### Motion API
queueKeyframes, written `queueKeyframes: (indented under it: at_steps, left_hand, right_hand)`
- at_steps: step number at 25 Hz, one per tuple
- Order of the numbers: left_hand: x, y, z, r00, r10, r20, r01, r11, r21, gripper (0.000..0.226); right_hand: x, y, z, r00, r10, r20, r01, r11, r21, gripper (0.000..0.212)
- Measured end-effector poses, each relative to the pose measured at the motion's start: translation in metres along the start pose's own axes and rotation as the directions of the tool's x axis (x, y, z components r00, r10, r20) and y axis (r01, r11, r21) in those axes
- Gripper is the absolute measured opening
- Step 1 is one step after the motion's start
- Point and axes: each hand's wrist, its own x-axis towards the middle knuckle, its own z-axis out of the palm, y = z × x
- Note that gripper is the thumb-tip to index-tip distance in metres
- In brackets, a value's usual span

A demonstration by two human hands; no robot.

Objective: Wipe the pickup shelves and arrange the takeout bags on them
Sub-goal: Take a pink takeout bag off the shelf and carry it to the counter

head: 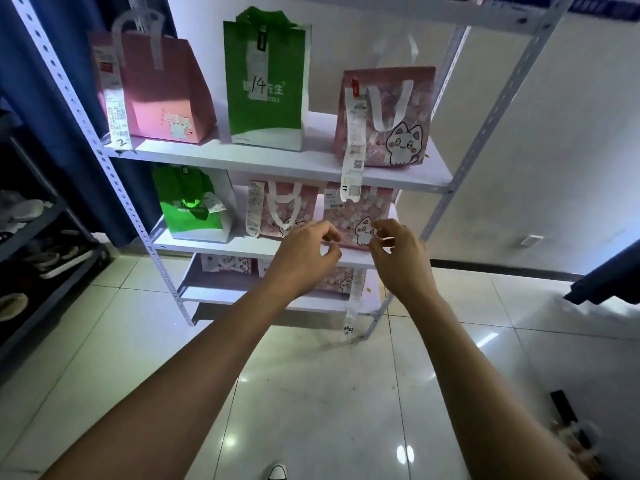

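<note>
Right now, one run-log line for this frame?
stage: arranging bags | left hand: fingers curled, empty | right hand: fingers curled, empty | target: pink cat bag, middle shelf | cloth: not in view

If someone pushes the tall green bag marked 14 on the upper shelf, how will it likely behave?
The green bag stands tall on a narrow base, so a push near its top would probably tip it. Its flat, creased sides suggest stiff material. The long receipt stuck on its front would likely flap.

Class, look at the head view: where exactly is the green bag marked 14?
The green bag marked 14 stands upright in the middle of the upper white shelf, between the plain pink bag on its left and the pink cat bag on its right.
</note>
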Motion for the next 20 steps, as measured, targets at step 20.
queueKeyframes:
  at_steps: [20]
  left_hand:
    - [0.109, -0.055, 0.219, 0.925, -0.376, 0.059, 0.380, 0.922, -0.077, 0.011]
  right_hand:
    - [0.097, 0.218, 0.075, 0.937, 0.223, 0.269, -0.242, 0.969, 0.040, 0.029]
